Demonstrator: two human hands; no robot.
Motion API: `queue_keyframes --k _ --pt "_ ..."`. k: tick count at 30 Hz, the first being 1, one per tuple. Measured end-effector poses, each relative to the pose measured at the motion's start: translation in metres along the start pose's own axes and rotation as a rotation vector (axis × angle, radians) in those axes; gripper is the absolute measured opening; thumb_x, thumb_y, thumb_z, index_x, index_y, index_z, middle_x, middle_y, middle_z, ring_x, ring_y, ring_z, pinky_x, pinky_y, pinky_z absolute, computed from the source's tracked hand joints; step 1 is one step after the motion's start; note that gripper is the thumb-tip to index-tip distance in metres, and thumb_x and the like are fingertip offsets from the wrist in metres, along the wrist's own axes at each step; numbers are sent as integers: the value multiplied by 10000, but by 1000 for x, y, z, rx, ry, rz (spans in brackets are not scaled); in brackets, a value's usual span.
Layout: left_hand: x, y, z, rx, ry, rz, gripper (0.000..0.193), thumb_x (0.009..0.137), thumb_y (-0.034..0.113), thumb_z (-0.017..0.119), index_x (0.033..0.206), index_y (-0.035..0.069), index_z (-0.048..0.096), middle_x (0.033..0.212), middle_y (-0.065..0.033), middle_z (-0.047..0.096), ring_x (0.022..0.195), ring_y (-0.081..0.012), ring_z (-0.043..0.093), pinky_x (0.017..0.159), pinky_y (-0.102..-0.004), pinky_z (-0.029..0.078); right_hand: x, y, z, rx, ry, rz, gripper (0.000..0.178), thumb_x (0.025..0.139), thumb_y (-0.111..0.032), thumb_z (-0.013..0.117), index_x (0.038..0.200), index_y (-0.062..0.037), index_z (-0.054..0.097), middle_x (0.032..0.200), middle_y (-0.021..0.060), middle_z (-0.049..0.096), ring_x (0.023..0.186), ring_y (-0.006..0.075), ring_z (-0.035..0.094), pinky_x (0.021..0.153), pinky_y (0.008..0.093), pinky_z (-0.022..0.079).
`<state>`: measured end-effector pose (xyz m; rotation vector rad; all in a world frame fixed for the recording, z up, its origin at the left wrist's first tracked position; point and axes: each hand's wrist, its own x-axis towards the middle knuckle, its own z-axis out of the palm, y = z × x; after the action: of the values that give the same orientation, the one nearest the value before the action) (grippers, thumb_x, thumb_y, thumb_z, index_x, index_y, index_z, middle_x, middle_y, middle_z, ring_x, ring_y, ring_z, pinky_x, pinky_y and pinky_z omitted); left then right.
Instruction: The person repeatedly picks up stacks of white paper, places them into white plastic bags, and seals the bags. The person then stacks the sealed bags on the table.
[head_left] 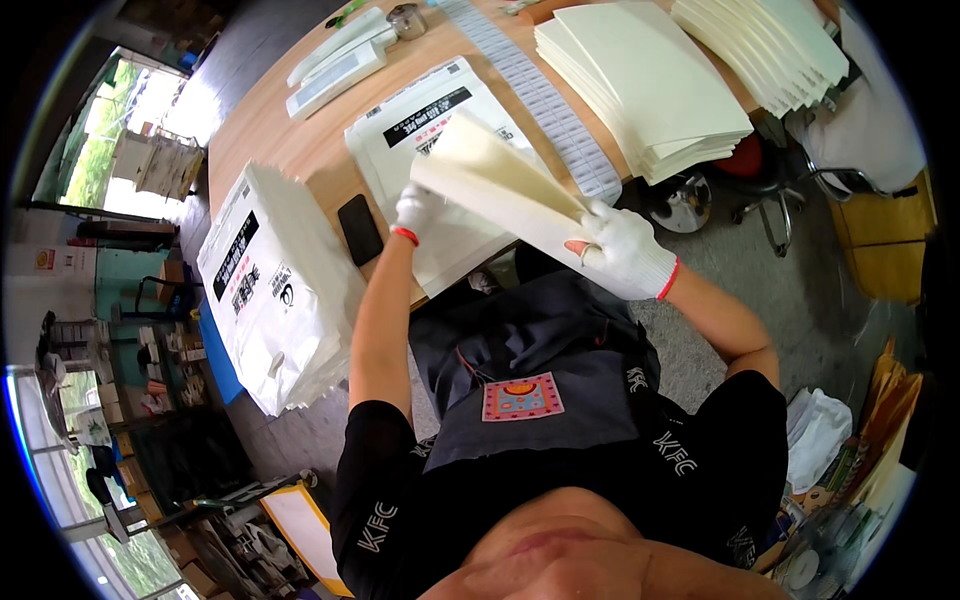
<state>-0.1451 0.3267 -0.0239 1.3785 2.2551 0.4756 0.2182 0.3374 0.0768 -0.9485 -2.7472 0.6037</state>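
Both my hands wear white knit gloves with red cuffs. Between them is a cream sheet [505,205], folded or curled over into a long open-ended shape and tilted down to the right; whether it is one sheet or several I cannot tell. My left hand [417,208] grips its left end. My right hand [625,250] is closed round the right end, with a bare fingertip showing through the glove. Under the cream sheet, flat white printed plastic bags [368,135] lie on the wooden table [262,135]. A thick pile of similar white bags [300,310] sits at the table's left edge.
A black phone [360,230] lies by the bag pile. Beyond are a white device [338,82], a small jar [406,20] and a long label strip [540,100]. Cream sheets form a stack [645,85] and a fanned stack [765,50]. A metal-legged chair [780,215] stands right.
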Motion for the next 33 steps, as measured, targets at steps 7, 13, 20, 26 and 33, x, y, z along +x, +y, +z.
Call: queue_keyframes --k 7,13,20,26,33 --pt "1 42 -76 -965 45 205 183 889 81 582 1071 65 583 867 -3 578 773 -109 549 681 -237 461 20 -10 7 -242 -212 -53 329 884 -346 526 959 -27 560 953 132 569 811 312 638 679 445 521" --pt "-25 78 -87 -235 75 674 238 818 5 627 1053 36 615 999 -107 637 906 -213 613 753 -281 506 42 -13 -5 -247 -268 22 301 850 -277 558 956 2 597 963 158 603 800 326 645 704 431 524" --pt "-125 140 -16 -372 249 911 122 837 -7 613 902 70 683 711 -87 660 604 -215 637 567 -281 511 73 12 58 934 -296 150 378 874 -312 604 1118 -23 603 976 65 653 912 196 611 864 332 461" --pt "-148 173 -14 -193 322 805 154 835 47 600 944 123 676 742 -96 662 609 -268 635 570 -333 502 111 3 151 529 150 -145 365 861 -285 605 1124 -32 595 985 80 644 948 229 603 900 354 440" --pt "-147 90 -2 -777 78 126 146 844 46 611 983 73 649 777 -126 679 664 -212 688 600 -306 532 45 -61 80 63 310 -282 255 705 -163 700 922 -93 583 930 75 581 907 308 559 842 405 432"
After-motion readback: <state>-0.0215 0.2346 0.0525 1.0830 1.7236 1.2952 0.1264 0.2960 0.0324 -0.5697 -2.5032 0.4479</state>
